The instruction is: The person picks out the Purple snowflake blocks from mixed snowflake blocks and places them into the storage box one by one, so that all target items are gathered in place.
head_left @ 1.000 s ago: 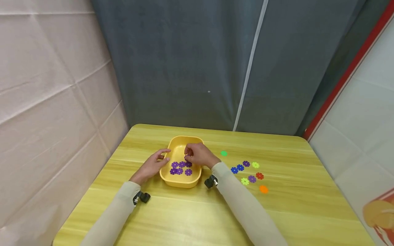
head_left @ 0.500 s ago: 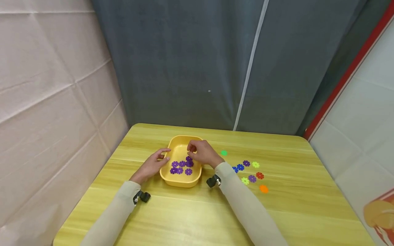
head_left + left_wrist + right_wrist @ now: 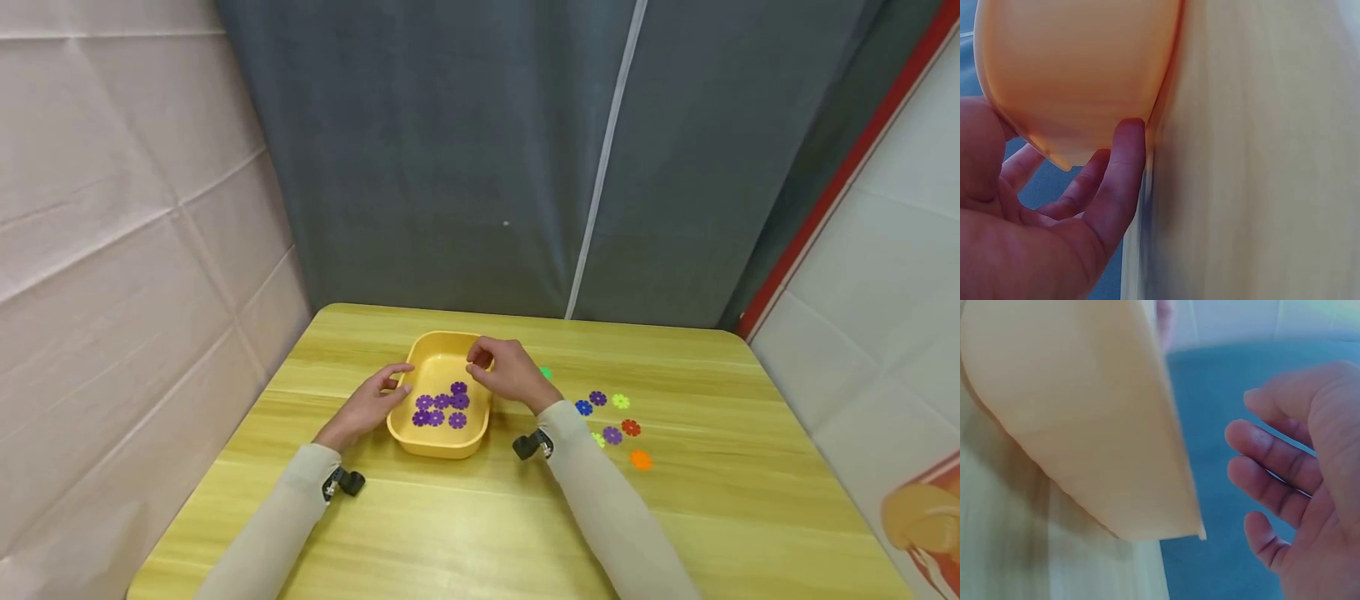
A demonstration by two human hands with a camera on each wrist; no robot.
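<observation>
Yellow wooden table, grey curtain behind, white walls.

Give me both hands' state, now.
Left hand: open, fingers resting against the yellow tray.
Right hand: open, empty, above the tray's right rim.

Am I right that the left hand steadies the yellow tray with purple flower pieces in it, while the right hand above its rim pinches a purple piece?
Not quite. The right hand holds nothing: the right wrist view shows its fingers loose and empty. The rest stands: the left hand touches the yellow tray, and the purple flower pieces lie inside it.
</observation>
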